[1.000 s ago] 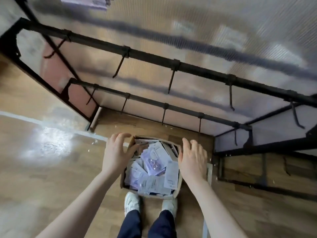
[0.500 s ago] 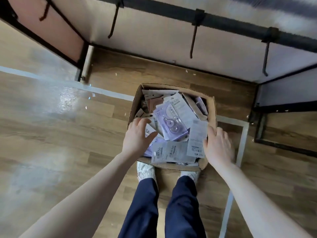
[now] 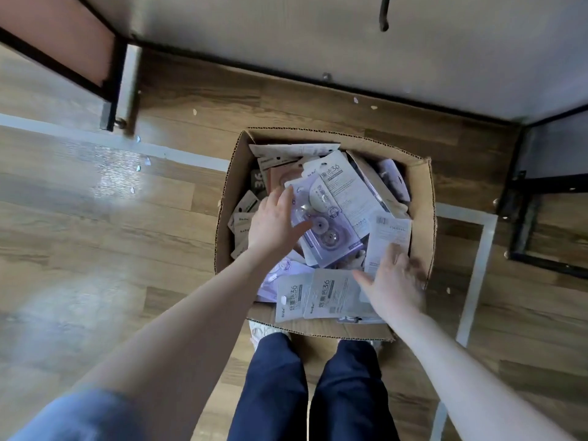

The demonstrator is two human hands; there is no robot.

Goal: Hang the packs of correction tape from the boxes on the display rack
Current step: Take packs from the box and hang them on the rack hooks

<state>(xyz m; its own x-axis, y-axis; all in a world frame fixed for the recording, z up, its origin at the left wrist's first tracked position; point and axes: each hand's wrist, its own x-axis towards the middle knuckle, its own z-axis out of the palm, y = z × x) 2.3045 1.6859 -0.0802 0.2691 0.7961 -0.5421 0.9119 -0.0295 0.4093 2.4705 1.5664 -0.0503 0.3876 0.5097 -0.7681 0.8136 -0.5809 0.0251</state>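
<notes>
Nearest the camera: 2 legs in dark blue trousers [image 3: 305,386], standing on the wood-pattern floor [image 3: 95,249], with a pale shoe [image 3: 259,331] showing at the near edge of the cardboard box [image 3: 423,218]. A blue sleeve [image 3: 79,415] covers the left upper arm at the near left corner. The box sits open on the floor directly beyond the feet, filled with loosely piled packs of correction tape [image 3: 321,292], mostly white and lilac cards lying at mixed angles; 2 cards at the near side read "36". Left hand [image 3: 273,222] is inside the box on its left side, fingers extended and spread, thumb out to the right, lying on a clear blister pack [image 3: 327,230] in which 2 round reels are visible; no curl around the pack can be seen. Right hand [image 3: 394,281] is at the near right corner of the box, motion-blurred, fingers extended over a white card [image 3: 389,232], thumb pointing left across the near cards; whether it pinches anything, cannot tell. A white taped line [image 3: 474,272] runs on the floor to the right of the box. Farther: the black frame foot of the display rack [image 3: 113,90] at far left, a pale back panel [image 3: 286,43] behind the box, and 1 black hook [image 3: 384,14] hanging at the top edge. No pack is visible on that hook.
</notes>
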